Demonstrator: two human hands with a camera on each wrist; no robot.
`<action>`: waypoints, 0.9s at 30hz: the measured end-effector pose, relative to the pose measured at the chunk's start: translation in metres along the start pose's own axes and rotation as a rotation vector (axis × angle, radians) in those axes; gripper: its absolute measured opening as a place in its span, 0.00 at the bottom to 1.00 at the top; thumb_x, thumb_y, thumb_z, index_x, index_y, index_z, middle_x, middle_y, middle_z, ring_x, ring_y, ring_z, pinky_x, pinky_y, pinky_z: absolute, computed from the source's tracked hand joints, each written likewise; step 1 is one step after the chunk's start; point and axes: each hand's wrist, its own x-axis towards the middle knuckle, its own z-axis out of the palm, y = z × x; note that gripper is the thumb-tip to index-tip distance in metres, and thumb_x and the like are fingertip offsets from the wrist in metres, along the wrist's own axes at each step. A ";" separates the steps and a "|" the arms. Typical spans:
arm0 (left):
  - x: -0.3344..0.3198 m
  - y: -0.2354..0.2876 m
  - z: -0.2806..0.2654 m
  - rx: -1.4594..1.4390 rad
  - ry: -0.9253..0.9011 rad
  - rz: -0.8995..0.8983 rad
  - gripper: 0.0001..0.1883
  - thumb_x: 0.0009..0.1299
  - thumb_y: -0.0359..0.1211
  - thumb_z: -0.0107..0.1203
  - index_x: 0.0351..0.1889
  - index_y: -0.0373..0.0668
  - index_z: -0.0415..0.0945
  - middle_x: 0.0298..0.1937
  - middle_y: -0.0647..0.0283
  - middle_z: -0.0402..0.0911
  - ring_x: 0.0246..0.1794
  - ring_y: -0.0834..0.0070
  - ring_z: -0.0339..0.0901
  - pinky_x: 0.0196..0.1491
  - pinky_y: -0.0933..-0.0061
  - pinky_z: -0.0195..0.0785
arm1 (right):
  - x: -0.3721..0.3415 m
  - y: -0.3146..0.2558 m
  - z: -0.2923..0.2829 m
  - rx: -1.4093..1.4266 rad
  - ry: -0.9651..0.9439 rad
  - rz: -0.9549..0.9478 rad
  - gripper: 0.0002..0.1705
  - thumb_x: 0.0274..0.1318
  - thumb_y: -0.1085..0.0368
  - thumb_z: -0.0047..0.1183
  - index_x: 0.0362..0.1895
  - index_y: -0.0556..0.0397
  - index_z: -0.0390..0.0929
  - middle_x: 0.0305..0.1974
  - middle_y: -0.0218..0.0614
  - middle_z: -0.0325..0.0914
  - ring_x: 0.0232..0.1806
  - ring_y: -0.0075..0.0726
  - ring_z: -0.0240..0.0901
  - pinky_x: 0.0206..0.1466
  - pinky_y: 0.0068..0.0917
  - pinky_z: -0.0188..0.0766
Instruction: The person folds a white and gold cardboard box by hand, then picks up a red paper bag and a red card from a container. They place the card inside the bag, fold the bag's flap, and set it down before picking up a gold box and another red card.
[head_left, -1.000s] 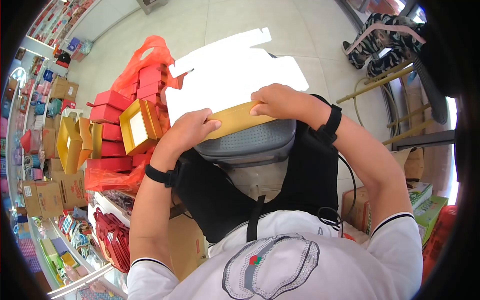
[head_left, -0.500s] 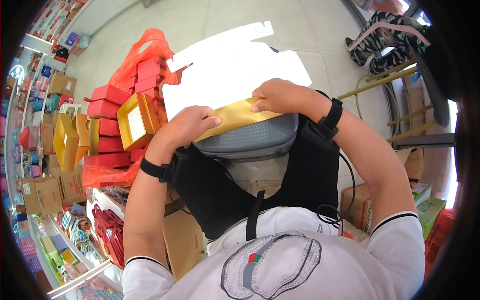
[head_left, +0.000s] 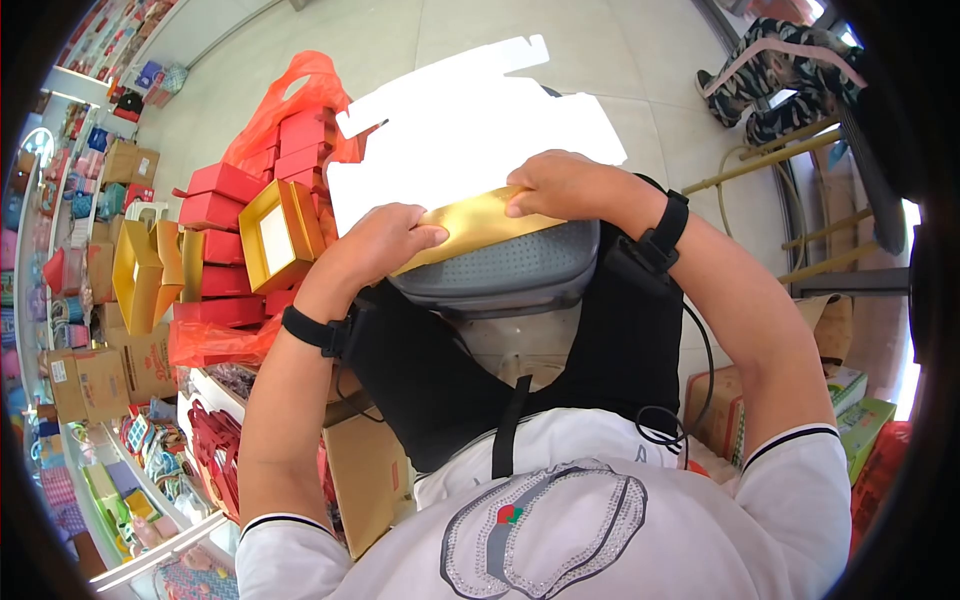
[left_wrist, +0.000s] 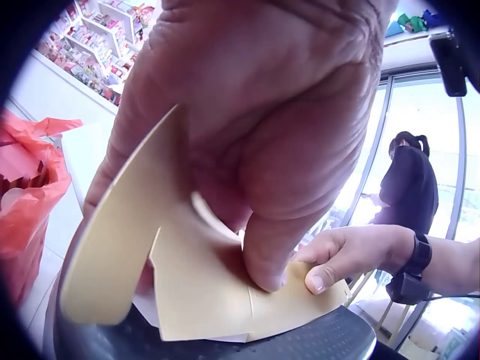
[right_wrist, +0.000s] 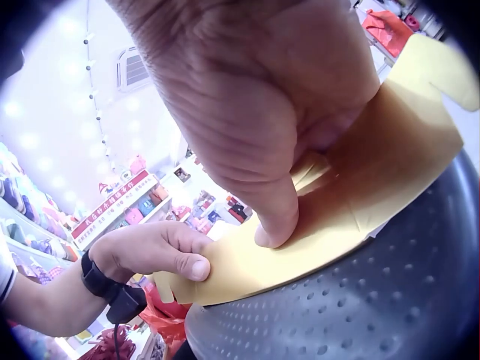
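Lying over the far part of the stool before you, the card sheet (head_left: 460,130) is the widest piece in your work, white face up, with a gold strip (head_left: 475,225) along its near edge. To its left, the red plastic bag (head_left: 262,118) spreads around a heap of red boxes (head_left: 225,183), some of them stacked. Under the card sits the grey stool (head_left: 500,270), between your knees. Near left, a brown carton (head_left: 365,475) stands beside your leg. Leaning on the heap, an open gold box (head_left: 254,240) shows you its white insert (head_left: 278,240); farther left is a hollow gold shell (head_left: 135,275).

The card's left edge comes close to the bag, though you cannot tell whether they touch. Pale floor tiles show beyond its notched far edge and past its right edge.

Your left hand (head_left: 385,240) pinches the left part of the strip, and your right hand (head_left: 570,188) pinches it farther right; both thumbs press on the gold face, a short span between them. The strip is smooth and satiny with a fine crease, and a round-ended flap (left_wrist: 112,255) bends up at its left end. Small dimples dot the stool's surface.
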 end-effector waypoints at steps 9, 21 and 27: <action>0.005 0.001 0.008 0.158 0.060 0.053 0.26 0.77 0.50 0.61 0.37 0.29 0.79 0.30 0.44 0.79 0.32 0.54 0.77 0.41 0.54 0.70 | 0.003 0.000 0.005 -0.065 0.018 -0.008 0.21 0.68 0.50 0.61 0.51 0.54 0.87 0.47 0.46 0.87 0.57 0.54 0.81 0.61 0.47 0.74; -0.011 0.001 0.011 0.327 0.152 0.078 0.24 0.77 0.48 0.60 0.34 0.31 0.80 0.31 0.41 0.81 0.35 0.43 0.80 0.41 0.49 0.70 | 0.001 -0.004 0.004 -0.068 0.027 -0.006 0.21 0.67 0.49 0.63 0.47 0.55 0.87 0.43 0.48 0.87 0.52 0.56 0.82 0.57 0.48 0.75; -0.009 0.005 0.011 0.339 0.149 0.064 0.24 0.77 0.47 0.60 0.33 0.32 0.79 0.31 0.41 0.81 0.35 0.43 0.80 0.42 0.49 0.71 | 0.000 0.009 0.000 -0.047 0.076 -0.025 0.23 0.62 0.49 0.68 0.47 0.56 0.85 0.43 0.51 0.86 0.52 0.58 0.82 0.54 0.48 0.75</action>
